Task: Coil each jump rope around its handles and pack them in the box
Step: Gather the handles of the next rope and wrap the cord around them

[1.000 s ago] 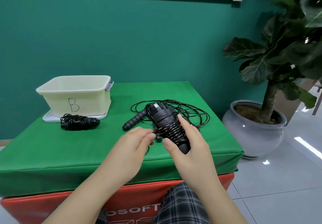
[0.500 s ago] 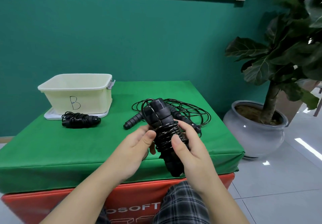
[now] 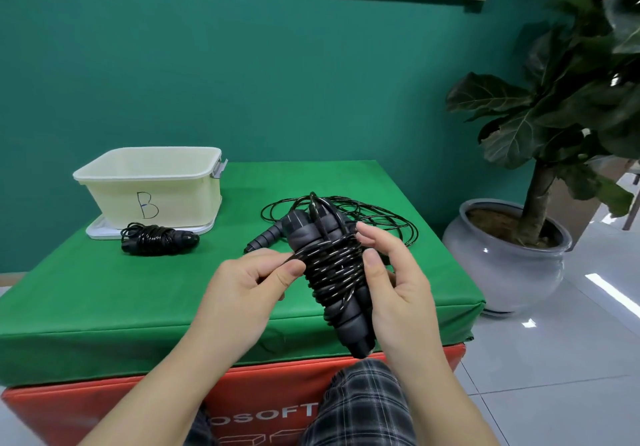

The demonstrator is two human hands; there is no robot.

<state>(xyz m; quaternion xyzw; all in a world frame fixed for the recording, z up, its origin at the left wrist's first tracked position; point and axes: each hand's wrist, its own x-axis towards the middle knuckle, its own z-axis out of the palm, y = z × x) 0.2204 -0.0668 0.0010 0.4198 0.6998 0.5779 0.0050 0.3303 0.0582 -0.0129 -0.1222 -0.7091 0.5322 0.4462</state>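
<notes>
Cream plastic box (image 3: 152, 182) marked B on green padded bench (image 3: 104, 300), inside hidden, coiled rope (image 3: 159, 239) just beside it, right hand (image 3: 398, 282) gripping ribbed black handles (image 3: 332, 272), left hand (image 3: 249, 282) pinching glossy cord (image 3: 298, 255), loose rope (image 3: 374, 217) behind.

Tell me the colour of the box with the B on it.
Pale cream box, with a dark handwritten B; seen in the head view.
</notes>
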